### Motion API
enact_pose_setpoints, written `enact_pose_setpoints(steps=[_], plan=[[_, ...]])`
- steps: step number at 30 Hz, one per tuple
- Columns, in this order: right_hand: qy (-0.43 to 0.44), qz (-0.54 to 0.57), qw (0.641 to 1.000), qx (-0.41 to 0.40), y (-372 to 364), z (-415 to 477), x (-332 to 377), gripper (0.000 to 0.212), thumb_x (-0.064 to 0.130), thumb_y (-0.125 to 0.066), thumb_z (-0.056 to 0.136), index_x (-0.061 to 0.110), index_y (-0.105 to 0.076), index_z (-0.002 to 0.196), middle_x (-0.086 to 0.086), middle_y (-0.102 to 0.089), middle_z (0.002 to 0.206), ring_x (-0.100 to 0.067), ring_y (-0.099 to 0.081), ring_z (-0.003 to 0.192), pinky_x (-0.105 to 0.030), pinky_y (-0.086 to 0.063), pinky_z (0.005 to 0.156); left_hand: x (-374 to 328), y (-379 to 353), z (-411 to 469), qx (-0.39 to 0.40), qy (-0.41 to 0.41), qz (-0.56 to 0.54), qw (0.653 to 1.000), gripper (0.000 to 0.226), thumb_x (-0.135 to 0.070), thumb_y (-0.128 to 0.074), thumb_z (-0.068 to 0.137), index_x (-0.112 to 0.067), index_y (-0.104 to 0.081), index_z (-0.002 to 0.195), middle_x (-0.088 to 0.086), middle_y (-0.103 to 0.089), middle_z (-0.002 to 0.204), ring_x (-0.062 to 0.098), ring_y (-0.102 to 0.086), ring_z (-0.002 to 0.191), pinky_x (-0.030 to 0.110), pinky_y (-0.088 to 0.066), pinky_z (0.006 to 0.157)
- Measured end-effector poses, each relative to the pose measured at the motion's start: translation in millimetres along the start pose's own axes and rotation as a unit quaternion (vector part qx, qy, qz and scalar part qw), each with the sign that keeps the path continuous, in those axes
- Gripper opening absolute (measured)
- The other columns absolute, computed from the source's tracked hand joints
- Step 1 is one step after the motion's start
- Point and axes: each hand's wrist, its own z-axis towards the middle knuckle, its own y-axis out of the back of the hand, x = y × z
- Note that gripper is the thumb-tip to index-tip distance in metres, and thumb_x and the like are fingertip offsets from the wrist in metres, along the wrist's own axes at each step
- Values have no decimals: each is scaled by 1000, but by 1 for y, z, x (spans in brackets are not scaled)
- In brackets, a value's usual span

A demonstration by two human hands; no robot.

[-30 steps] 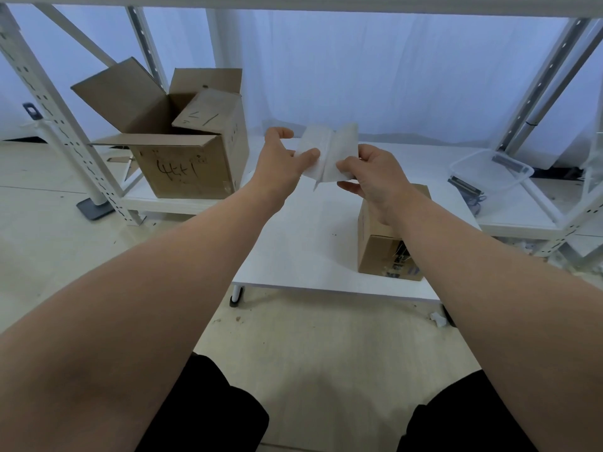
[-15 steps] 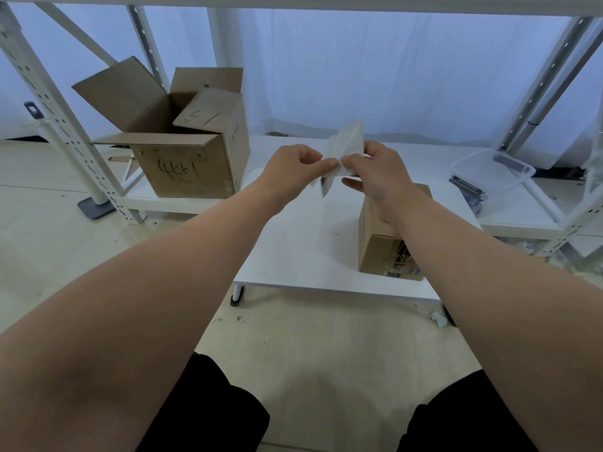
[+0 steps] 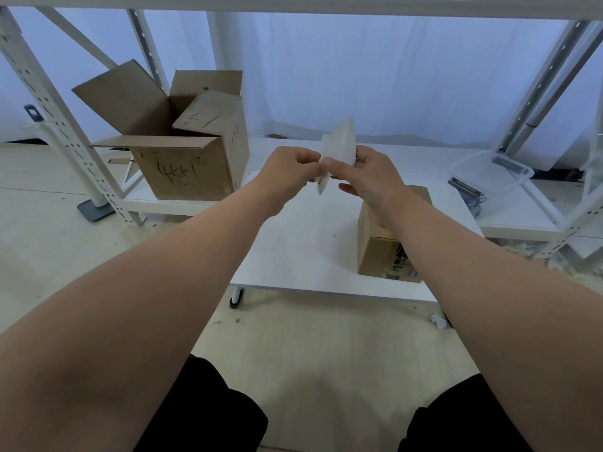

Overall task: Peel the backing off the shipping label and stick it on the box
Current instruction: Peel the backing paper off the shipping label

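A white shipping label (image 3: 339, 145) stands almost edge-on in the air above the low white table (image 3: 293, 249). My left hand (image 3: 288, 171) pinches its lower left edge, and my right hand (image 3: 365, 176) pinches it from the right, thumb on the front. The two hands nearly touch. A small strip of the sheet (image 3: 321, 187) hangs below my fingers. The small closed cardboard box (image 3: 381, 252) sits on the table's right side, under my right wrist, which hides most of its top.
A large open cardboard box (image 3: 182, 158) with handwriting stands on the low rack shelf at the left. A clear plastic tub (image 3: 489, 172) lies on the shelf at the right. White rack posts (image 3: 55, 125) rise on both sides. My knees are at the bottom.
The label was spread flat between my hands; it has turned nearly edge-on and my hands have come together at its lower edge.
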Motion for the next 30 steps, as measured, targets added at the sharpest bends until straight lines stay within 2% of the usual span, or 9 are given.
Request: enact_pose_setpoints(steps=[5, 7, 10, 15, 23, 27, 30], plan=[[16, 9, 1000, -12, 1, -2, 2, 34, 16, -72, 82, 10, -60, 113, -9, -70, 111, -14, -64, 92, -25, -51, 81, 1, -1, 1, -24, -2, -12, 1000, 23, -16, -70, 81, -6, -67, 100, 10, -70, 93, 11, -61, 73, 20, -48, 72], [19, 2, 1000, -21, 1, -1, 2, 30, 15, -71, 82, 10, -62, 110, -12, -70, 111, -20, -65, 95, -31, -52, 84, 1, -1, 1, -33, -7, -27, 999, 14, -15, -72, 81, -12, -62, 90, 6, -69, 84, 11, -62, 71, 21, -49, 71], [15, -1, 999, -39, 1, 2, 0, 27, 12, -67, 84, 10, -62, 110, -13, -68, 111, -29, -64, 107, -39, -53, 90, 0, -1, 1, -37, -22, -33, 999, 12, -11, -70, 82, -14, -58, 80, 1, -67, 75, 10, -62, 67, 20, -49, 69], [3, 13, 999, -50, 2, 6, -2, 40, 8, -62, 86, 8, -54, 125, -11, -64, 117, -25, -62, 108, -33, -54, 88, -1, 1, 1, -45, -26, -40, 998, 9, -9, -66, 84, -12, -60, 79, 3, -67, 76, 9, -61, 64, 15, -49, 64], [0, 24, 998, -53, 3, 7, -3, 38, 5, -60, 86, 10, -54, 123, -9, -64, 115, -25, -62, 109, -34, -55, 90, 0, 3, 3, -83, -17, -30, 996, 12, -10, -63, 85, -15, -58, 76, 1, -64, 76, 10, -57, 63, 13, -45, 58], [-5, 33, 998, -60, 4, 8, -4, 38, 3, -59, 85, 9, -54, 122, -10, -64, 116, -26, -62, 108, -34, -55, 89, 0, 4, 3, -87, -2, -25, 996, 5, -11, -63, 84, -13, -58, 84, 1, -63, 80, 9, -56, 65, 11, -43, 55], [-5, 35, 997, -62, 4, 8, -3, 38, 1, -58, 84, 9, -55, 121, -10, -64, 116, -26, -63, 108, -33, -56, 88, 0, 4, 3, -65, 21, -17, 998, 21, -13, -62, 85, -9, -59, 105, 2, -62, 86, 9, -56, 67, 17, -44, 62]])
